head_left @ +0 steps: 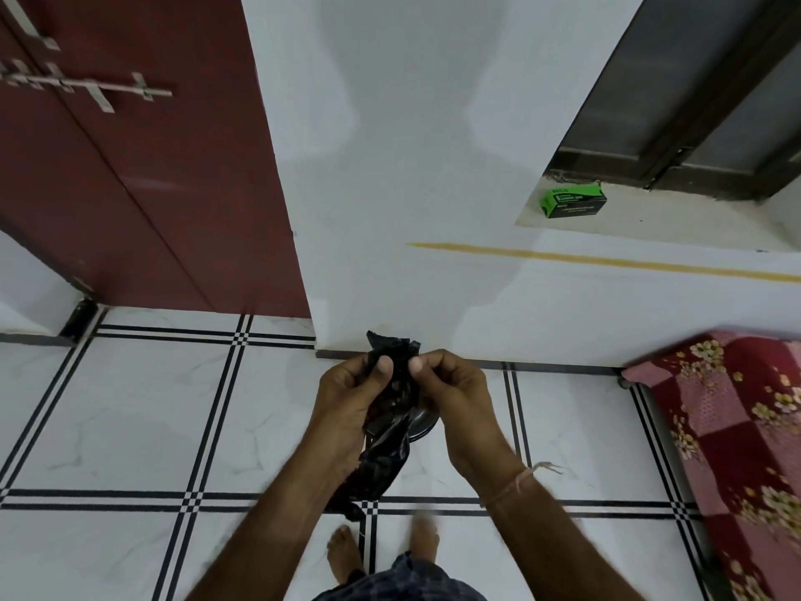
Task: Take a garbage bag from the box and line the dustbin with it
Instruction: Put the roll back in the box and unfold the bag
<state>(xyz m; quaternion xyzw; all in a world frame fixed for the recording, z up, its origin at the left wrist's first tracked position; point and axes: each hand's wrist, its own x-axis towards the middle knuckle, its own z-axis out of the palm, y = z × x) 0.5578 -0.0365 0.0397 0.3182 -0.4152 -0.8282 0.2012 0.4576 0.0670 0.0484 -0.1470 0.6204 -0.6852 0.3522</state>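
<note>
A crumpled black garbage bag [392,427] hangs folded between both hands in the middle of the view. My left hand [349,396] pinches its upper edge with thumb and fingers. My right hand [450,392] pinches the same edge from the other side. The green and black garbage bag box [573,203] sits on a white ledge at the upper right, below a dark window frame. Behind the bag and my right hand, a dark round rim shows on the floor: the dustbin [422,422], mostly hidden.
A maroon door [143,188] with a metal latch stands at the left. A bed with a red floral cover [737,427] fills the lower right. The white tiled floor [151,418] with black lines spreads in front. Bare feet [346,553] stand below the hands.
</note>
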